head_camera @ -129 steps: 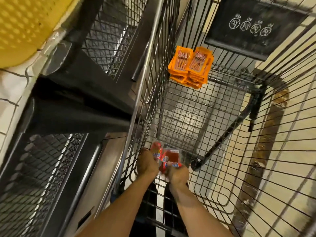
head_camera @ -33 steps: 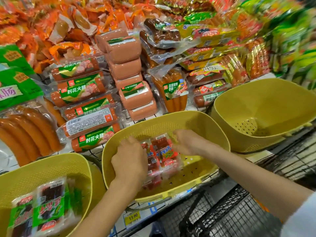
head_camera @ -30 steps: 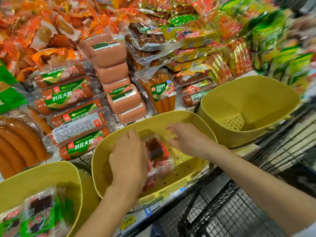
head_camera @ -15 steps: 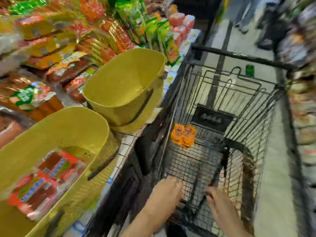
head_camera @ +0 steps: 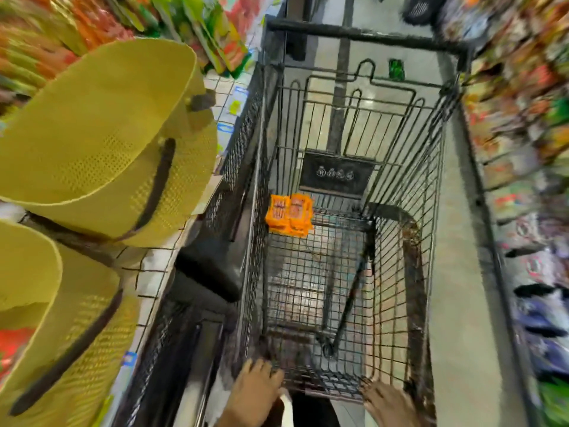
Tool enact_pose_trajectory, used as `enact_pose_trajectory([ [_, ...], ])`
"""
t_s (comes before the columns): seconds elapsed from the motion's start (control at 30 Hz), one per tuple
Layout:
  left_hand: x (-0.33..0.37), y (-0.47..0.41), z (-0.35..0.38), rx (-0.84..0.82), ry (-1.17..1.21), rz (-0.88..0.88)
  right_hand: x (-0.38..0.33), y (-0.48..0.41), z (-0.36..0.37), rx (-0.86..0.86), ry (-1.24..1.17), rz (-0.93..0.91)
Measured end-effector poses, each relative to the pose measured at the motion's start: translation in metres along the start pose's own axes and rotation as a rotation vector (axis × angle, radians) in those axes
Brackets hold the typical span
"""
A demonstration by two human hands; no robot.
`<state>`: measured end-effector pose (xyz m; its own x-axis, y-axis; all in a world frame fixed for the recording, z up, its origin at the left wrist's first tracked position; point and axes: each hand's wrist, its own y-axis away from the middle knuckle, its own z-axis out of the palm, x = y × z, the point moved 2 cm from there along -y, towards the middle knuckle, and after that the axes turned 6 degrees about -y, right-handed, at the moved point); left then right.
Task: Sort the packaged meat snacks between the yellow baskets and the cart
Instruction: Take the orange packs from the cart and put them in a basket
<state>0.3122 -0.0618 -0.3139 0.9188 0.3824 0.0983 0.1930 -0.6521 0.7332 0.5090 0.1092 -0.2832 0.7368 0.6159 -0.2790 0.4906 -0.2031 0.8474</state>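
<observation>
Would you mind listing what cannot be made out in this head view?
Near yellow basket: contents cut off by left edge; only a red scrap shows.
Orange packets: print too small, blurred.
Right-hand shelf goods: motion blur.
Left hand, right hand: cut by the bottom edge; grip on the cart unclear.

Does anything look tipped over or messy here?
The far basket sits tilted on the shelf edge, not flat. The orange packs lie stacked in the cart corner; nothing looks spilled.

The cart (head_camera: 345, 241) is dark wire metal, dull. Two yellow baskets (head_camera: 101, 143) are matt perforated plastic. The orange packets (head_camera: 289, 214) look glossy.
</observation>
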Motion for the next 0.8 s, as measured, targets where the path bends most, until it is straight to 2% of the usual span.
enact_pose_trajectory([
  [0.07, -0.004, -0.006, -0.001, -0.039, -0.051, -0.006, -0.005, -0.002, -0.002, 0.080, 0.008, 0.013],
  [0.1, -0.007, -0.010, -0.002, -0.034, -0.060, -0.012, -0.006, -0.004, 0.000, 0.060, 0.040, 0.049],
  [0.2, -0.015, -0.016, -0.015, 0.066, -0.046, -0.019, -0.006, -0.015, -0.009, 0.246, 0.082, 0.064],
  [0.33, -0.026, -0.029, -0.039, 0.173, 0.011, 0.002, -0.005, -0.035, -0.032, 0.293, 0.089, 0.029],
  [0.8, -0.063, -0.137, -0.157, 0.235, -0.042, -0.050, 0.013, -0.112, -0.173, 0.388, 0.083, -0.011],
])
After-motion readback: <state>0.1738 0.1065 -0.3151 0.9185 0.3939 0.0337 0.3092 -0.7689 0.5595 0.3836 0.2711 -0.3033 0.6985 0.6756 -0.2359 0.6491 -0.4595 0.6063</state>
